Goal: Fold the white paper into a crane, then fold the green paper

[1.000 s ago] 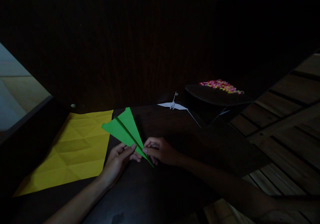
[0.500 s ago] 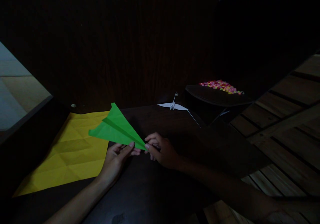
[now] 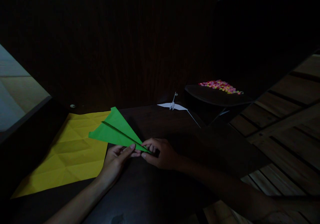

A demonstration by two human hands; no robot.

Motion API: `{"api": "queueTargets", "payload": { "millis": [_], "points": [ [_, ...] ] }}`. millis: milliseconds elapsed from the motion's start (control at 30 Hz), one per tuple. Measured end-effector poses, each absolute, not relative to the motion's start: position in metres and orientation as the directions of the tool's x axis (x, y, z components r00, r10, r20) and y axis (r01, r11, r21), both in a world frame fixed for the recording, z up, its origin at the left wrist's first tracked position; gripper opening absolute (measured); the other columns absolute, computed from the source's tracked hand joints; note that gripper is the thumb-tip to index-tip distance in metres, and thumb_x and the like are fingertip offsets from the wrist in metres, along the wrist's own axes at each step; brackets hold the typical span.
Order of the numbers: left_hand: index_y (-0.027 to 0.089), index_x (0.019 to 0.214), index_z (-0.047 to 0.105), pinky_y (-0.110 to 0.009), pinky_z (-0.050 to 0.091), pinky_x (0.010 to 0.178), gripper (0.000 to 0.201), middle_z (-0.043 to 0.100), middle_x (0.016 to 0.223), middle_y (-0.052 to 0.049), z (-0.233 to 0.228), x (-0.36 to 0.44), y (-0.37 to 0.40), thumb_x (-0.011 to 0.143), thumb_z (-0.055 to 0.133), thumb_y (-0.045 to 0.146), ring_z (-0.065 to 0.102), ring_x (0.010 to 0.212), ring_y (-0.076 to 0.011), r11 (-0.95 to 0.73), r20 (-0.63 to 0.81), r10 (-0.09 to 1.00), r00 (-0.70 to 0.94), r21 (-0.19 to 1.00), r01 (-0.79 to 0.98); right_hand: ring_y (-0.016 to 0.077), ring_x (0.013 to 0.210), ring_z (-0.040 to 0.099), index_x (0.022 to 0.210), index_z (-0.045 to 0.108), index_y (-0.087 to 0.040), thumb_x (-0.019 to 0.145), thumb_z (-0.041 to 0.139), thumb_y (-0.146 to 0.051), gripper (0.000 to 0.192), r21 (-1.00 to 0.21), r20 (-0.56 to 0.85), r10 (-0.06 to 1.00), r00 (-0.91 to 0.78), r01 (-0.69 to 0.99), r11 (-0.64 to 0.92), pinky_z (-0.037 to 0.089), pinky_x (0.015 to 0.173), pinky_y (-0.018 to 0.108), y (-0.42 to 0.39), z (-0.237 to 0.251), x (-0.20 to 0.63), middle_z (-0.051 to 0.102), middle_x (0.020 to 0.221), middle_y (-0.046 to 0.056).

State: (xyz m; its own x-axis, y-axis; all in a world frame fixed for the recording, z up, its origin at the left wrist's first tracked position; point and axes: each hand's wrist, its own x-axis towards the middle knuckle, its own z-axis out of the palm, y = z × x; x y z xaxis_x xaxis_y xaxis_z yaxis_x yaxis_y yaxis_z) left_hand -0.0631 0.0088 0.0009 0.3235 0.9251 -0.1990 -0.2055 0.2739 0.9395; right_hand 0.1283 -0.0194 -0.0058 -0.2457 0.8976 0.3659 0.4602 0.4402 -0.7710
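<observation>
A green paper plane (image 3: pixel 117 125) is held just above the dark wooden surface, its narrow nose pointing right and toward me. My left hand (image 3: pixel 117 159) pinches its near edge, thumb on top and fingers underneath. At the nose, my right hand (image 3: pixel 161 153) is closed with thumb and fingers around the tip, which it partly hides. The plane's wide tail overlaps, in view, a creased sheet of yellow paper (image 3: pixel 77 154) lying to the left.
A white folded paper crane (image 3: pixel 173 106) sits at the back of the surface (image 3: pixel 140 190). Small pink and yellow pieces (image 3: pixel 221 86) lie heaped on a dark curved shelf (image 3: pixel 215 98) at the right. A dark upright panel (image 3: pixel 125 50) stands behind. Wooden slats (image 3: pixel 290 150) show at the right.
My right hand has shifted slightly left and wrapped further around the plane's nose. The plane has dipped a little, and its centre fold looks narrower. My left hand has hardly moved.
</observation>
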Motion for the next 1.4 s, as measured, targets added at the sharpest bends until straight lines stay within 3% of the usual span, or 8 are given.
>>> {"api": "queueTargets", "payload": {
  "millis": [500,633,733,900,1033,1167,1267,1400],
  "points": [
    [0.008,0.073,0.076,-0.038,0.056,0.087,0.034,0.077,0.077,-0.013,-0.002,-0.066,0.012,0.064,0.083,0.039,0.073,0.079,-0.027,0.329,-0.281,0.932,0.23,0.922,-0.206,0.0165,0.072,0.062,0.09,0.057,-0.018,0.096,0.045,-0.017,0.014,-0.288,0.64,0.678,-0.362,0.705,0.648,0.048,0.067,0.027,-0.008,-0.011,0.138,0.066,0.08,0.005],
    [0.009,0.089,0.074,-0.036,0.058,0.079,0.034,0.077,0.084,-0.012,0.005,-0.066,0.008,0.078,0.07,0.041,0.073,0.08,-0.0258,0.189,-0.151,0.927,0.344,0.979,-0.079,0.0169,0.072,0.06,0.087,0.055,-0.019,0.097,0.042,-0.014,0.017,-0.337,0.582,0.752,-0.309,0.75,0.57,0.047,0.068,0.028,0.002,-0.009,0.15,0.064,0.079,0.005],
    [0.014,0.098,0.072,-0.03,0.057,0.069,0.027,0.074,0.074,-0.005,0.008,-0.065,0.0,0.088,0.058,0.035,0.071,0.069,-0.0192,-0.157,0.03,0.861,0.508,0.965,0.209,0.0163,0.07,0.059,0.082,0.054,-0.019,0.093,0.045,-0.009,0.017,-0.339,0.545,0.793,-0.271,0.794,0.505,0.044,0.065,0.027,0.01,-0.01,0.162,0.063,0.076,0.003],
    [0.014,0.1,0.069,-0.026,0.052,0.059,0.018,0.069,0.07,-0.005,0.003,-0.066,-0.019,0.088,0.055,0.012,0.065,0.062,-0.0156,-0.879,0.537,0.376,0.755,0.464,0.108,0.0163,0.07,0.056,0.081,0.056,-0.019,0.09,0.045,-0.005,0.02,-0.213,0.552,0.787,-0.276,0.866,0.453,0.038,0.063,0.027,0.017,-0.01,0.176,0.062,0.075,0.003],
    [0.006,0.107,0.066,-0.032,0.051,0.062,0.026,0.072,0.078,-0.01,0.002,-0.071,-0.023,0.082,0.057,0.005,0.065,0.07,-0.0194,-1.0,0.677,0.01,0.736,0.013,0.001,0.0166,0.07,0.054,0.082,0.058,-0.018,0.085,0.042,0.001,0.025,-0.048,0.539,0.762,-0.358,0.891,0.452,0.035,0.062,0.027,0.019,-0.008,0.184,0.062,0.075,0.003],
    [0.006,0.111,0.065,-0.035,0.051,0.07,0.029,0.073,0.093,-0.014,0.009,-0.076,-0.014,0.082,0.062,0.005,0.064,0.084,-0.0236,-0.964,0.749,0.127,0.651,-0.061,0.258,0.0165,0.068,0.051,0.08,0.059,-0.018,0.086,0.041,0.0,0.026,0.089,0.559,0.696,-0.451,0.867,0.49,0.033,0.063,0.028,0.023,-0.007,0.19,0.061,0.072,0.003],
    [0.008,0.115,0.063,-0.04,0.05,0.076,0.03,0.071,0.102,-0.016,0.011,-0.077,-0.003,0.085,0.06,0.008,0.062,0.089,-0.0259,-0.882,0.709,0.324,0.626,-0.014,0.472,0.0167,0.069,0.052,0.082,0.061,-0.017,0.088,0.04,-0.002,0.027,0.159,0.571,0.633,-0.523,0.827,0.54,0.033,0.065,0.028,0.025,-0.008,0.194,0.062,0.073,0.004],
    [0.009,0.113,0.063,-0.041,0.051,0.074,0.025,0.07,0.103,-0.015,0.005,-0.078,0.006,0.091,0.053,0.015,0.061,0.088,-0.027,-0.824,0.616,0.429,0.661,-0.032,0.566,0.0164,0.068,0.05,0.089,0.063,-0.017,0.091,0.039,-0.006,0.027,0.214,0.566,0.563,-0.602,0.767,0.605,0.033,0.063,0.029,0.028,-0.01,0.198,0.061,0.072,0.003]
  ]
}}
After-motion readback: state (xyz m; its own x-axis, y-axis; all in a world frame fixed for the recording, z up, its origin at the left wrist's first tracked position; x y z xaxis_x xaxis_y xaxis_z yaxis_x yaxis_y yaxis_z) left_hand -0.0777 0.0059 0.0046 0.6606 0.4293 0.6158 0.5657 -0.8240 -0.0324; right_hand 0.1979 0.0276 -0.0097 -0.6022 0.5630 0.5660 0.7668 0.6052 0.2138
